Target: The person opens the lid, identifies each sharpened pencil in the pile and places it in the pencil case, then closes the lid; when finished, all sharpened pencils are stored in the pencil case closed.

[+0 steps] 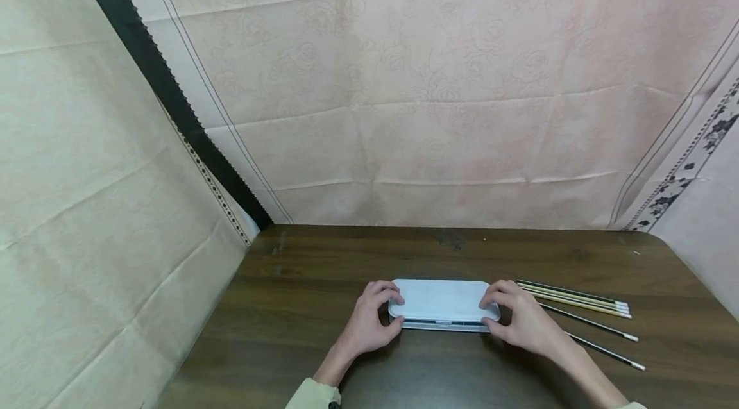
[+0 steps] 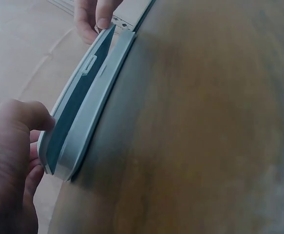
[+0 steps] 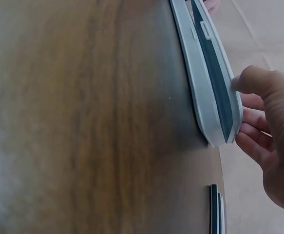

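Note:
A pale blue-white pencil case (image 1: 441,300) lies lengthwise on the table, its lid slightly raised along the near side. My left hand (image 1: 372,316) grips the lid's left end, thumb at the front edge and fingers over the top. At the opposite end, my right hand (image 1: 516,316) holds the lid in the same way. Both wrist views show a dark gap between the lid (image 2: 73,85) and the base (image 3: 200,97), with a small clasp tab at the middle of the lid's edge. The case's contents cannot be seen.
To the right of the case lie several pencils (image 1: 577,299) in a bunch, with two dark pencils (image 1: 606,352) apart from them and nearer me. The brown wooden table (image 1: 323,261) meets a patterned cloth (image 1: 462,140) along its far edge.

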`<action>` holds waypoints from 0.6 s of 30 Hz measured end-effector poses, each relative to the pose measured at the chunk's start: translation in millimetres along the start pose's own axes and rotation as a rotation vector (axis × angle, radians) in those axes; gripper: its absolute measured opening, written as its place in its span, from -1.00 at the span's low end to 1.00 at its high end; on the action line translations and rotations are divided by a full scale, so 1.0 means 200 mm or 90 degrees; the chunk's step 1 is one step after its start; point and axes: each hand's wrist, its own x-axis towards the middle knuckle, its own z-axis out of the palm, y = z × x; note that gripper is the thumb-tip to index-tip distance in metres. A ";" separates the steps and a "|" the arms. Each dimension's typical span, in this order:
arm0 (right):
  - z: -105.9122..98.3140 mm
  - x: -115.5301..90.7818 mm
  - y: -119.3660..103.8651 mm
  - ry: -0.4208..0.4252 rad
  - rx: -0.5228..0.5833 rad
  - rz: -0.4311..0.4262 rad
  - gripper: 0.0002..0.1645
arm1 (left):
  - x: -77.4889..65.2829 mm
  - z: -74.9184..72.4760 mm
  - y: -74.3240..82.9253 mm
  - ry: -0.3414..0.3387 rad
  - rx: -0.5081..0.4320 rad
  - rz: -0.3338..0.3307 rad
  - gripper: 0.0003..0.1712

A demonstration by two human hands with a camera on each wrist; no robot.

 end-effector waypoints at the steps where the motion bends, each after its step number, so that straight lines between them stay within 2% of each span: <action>1: 0.00 0.00 0.00 -0.001 -0.004 0.001 -0.63 | 0.00 0.00 0.00 0.000 0.005 0.003 -0.75; 7: 0.01 -0.02 -0.01 -0.003 -0.025 0.005 -0.64 | -0.02 0.02 0.00 -0.003 0.040 0.017 -0.75; 18: 0.02 -0.02 -0.01 -0.010 -0.014 0.008 -0.65 | -0.03 0.01 -0.02 -0.012 0.067 0.031 -0.75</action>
